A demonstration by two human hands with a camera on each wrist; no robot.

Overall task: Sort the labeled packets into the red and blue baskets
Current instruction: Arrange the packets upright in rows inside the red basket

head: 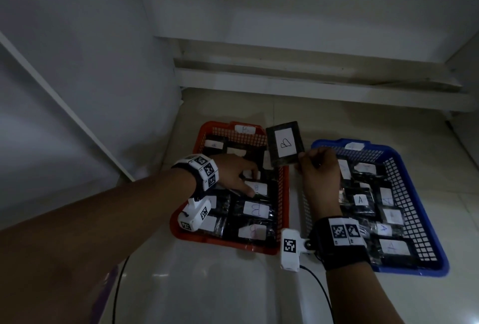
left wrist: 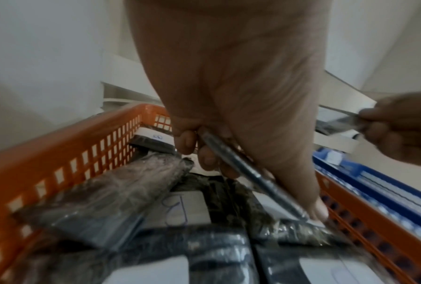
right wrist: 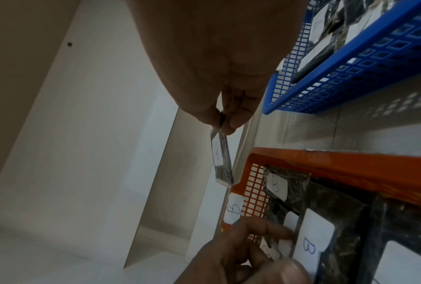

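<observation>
The red basket (head: 220, 242), tagged B, holds several dark packets with white B labels. The blue basket (head: 409, 272), tagged A, holds several A packets. My right hand (head: 300, 159) pinches the corner of a dark packet labeled B (head: 285, 143), held upright in the air above the gap between the baskets and seen edge-on as the B packet (right wrist: 220, 153) in the right wrist view. My left hand (head: 252, 182) is inside the red basket, with fingers and thumb gripping another packet (left wrist: 243, 173) by its edges, tilted, its lower corner on the packets beneath.
Both baskets sit side by side on a pale tiled floor (head: 207, 285), with a white wall to the left and a low white ledge (head: 311, 77) behind them. A black cable (head: 318, 285) runs from my right wrist camera across the floor.
</observation>
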